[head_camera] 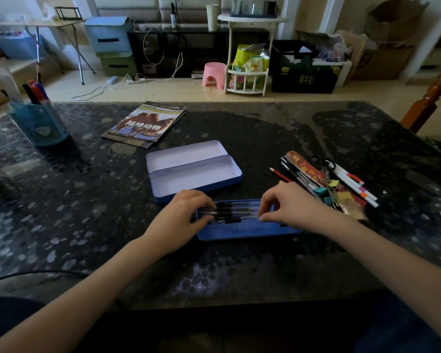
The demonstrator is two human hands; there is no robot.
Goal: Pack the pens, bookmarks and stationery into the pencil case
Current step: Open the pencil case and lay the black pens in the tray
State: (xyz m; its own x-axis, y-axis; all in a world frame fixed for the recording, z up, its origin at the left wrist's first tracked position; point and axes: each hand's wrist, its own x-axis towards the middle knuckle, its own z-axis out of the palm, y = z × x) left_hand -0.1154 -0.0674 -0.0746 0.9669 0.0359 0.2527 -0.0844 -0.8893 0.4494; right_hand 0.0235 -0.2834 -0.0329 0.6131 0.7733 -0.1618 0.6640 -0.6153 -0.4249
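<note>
Both hands are working over the blue tray (pixel 247 229) at lower centre of the frame. The left hand (pixel 181 220) is pinching narrow on the left ends of the black pens (pixel 229 212), and the right hand (pixel 288 205) is pinching their right ends, so each grip is closing on the same bundle. The pens are lying with their long axis running left to right across the frame, along the tray's length, apparently resting in its upper half.

Just above the tray, the open case (pixel 194 169) is sitting empty on the bench (pixel 87 200), lid hinged back.

To the right, the pile (pixel 326 182) of remaining stationery is lying near the right hand and well apart from the left; its pieces are slanting from upper left to lower right. The right hand is therefore likely the one to fetch next.
</note>
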